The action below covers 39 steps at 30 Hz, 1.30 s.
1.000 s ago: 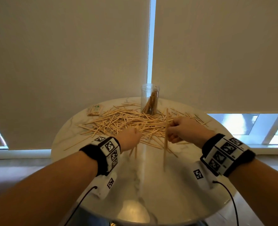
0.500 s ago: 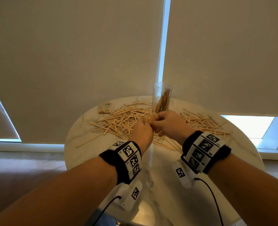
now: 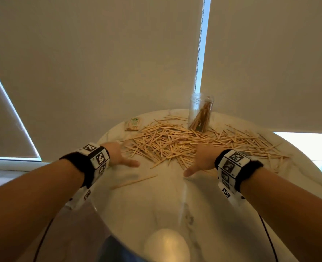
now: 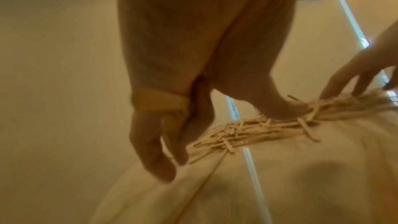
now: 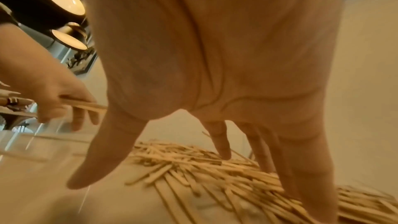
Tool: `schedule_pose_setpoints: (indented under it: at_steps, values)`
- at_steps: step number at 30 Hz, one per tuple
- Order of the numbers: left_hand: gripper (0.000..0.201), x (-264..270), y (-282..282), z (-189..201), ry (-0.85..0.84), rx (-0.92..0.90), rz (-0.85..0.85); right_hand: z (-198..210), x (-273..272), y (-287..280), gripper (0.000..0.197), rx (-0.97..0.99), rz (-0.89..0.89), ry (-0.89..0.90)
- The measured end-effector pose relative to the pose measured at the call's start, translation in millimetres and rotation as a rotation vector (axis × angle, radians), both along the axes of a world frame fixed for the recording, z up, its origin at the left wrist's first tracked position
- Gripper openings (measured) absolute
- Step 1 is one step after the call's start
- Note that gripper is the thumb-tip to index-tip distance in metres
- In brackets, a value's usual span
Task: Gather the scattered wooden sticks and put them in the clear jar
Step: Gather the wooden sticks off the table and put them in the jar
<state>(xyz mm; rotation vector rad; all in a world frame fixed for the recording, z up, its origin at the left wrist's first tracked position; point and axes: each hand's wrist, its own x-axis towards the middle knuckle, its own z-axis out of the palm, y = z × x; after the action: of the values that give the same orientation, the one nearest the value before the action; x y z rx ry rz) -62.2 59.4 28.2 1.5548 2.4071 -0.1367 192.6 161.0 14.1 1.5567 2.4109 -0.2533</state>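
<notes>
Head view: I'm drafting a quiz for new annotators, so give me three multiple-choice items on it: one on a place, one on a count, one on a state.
1. Where on the table does the clear jar stand?
A) near edge
B) far side, behind the wooden sticks
C) left edge

2. How many jars are on the table?
A) one
B) two
C) three

3. How is the jar?
A) tipped over
B) lidded and empty
C) upright, lidless, some sticks inside

Key: B, it rises beyond the pile; A, only one shows; C, its open mouth faces up and sticks lean inside.
</notes>
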Motion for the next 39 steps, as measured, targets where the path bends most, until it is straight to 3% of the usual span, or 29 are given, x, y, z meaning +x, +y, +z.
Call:
schedule_pose_setpoints:
  at_steps: [2, 4, 9, 12, 14, 17, 18, 22, 24, 26, 28, 30, 33, 35, 37, 39]
  values:
    - [0.115, 7.7, -5.1, -12.8, 0.049, -0.096, -0.065, -3.9, 0.7, 5.8, 0.104, -0.029, -0.007, -0.014]
    - [0.105, 20.4, -4.3, -26.5, 0.061, -0.063, -0.112, -5.7, 1.4, 11.6, 0.091, -0.012, -0.006, 0.018]
    - [0.049, 60.7, 10.3, -40.0, 0.007, 0.076, -0.082, -5.9, 13.0, 24.4, 0.044, 0.061, 0.009, 0.126]
    - [0.028, 79.1, 16.1, -38.8, 0.032, 0.11, -0.153, -8.2, 20.0, 28.8, 0.027, 0.09, -0.014, 0.128]
    - [0.023, 88.4, 17.8, -38.9, 0.069, 0.096, -0.196, -9.5, 23.5, 29.8, 0.032, 0.106, -0.038, 0.124]
    - [0.024, 95.1, 20.8, -39.2, 0.092, 0.095, -0.224, -9.8, 29.5, 30.3, 0.064, 0.103, -0.102, 0.101]
    - [0.025, 96.4, 21.1, -37.7, 0.092, 0.094, -0.221, -10.9, 30.6, 30.8, 0.067, 0.092, -0.099, 0.061]
    - [0.029, 99.9, 25.2, -32.6, 0.066, 0.044, -0.196, -14.3, 27.6, 34.3, 0.049, 0.079, -0.03, 0.06]
    - [0.031, 100.4, 28.6, -31.2, 0.027, 0.025, -0.174, -11.7, 26.3, 37.4, 0.053, 0.059, -0.018, 0.098]
    - [0.028, 98.8, 32.3, -27.7, -0.03, 0.068, -0.13, -6.4, 28.1, 43.0, 0.077, 0.007, -0.042, 0.134]
    - [0.027, 95.7, 36.9, -22.6, -0.096, 0.136, -0.099, -0.7, 31.0, 53.2, 0.105, -0.025, -0.038, 0.056]
    - [0.03, 91.5, 43.2, -18.6, -0.235, 0.208, -0.055, 3.3, 29.0, 63.2, 0.113, -0.053, 0.002, -0.066]
    - [0.029, 87.8, 55.4, -18.8, -0.603, 0.33, 0.063, 6.8, 18.2, 69.8, 0.1, -0.049, 0.079, -0.152]
    - [0.029, 89.5, 61.4, -20.1, -0.759, 0.381, 0.098, 6.9, 11.5, 71.5, 0.087, -0.032, 0.123, -0.151]
    - [0.027, 92.1, 66.4, -22.5, -0.857, 0.411, 0.113, 5.3, 7.9, 73.4, 0.074, -0.035, 0.157, -0.13]
    - [0.024, 93.7, 71.6, -25.7, -0.845, 0.441, 0.115, 2.8, 7.9, 74.6, 0.064, -0.036, 0.191, -0.097]
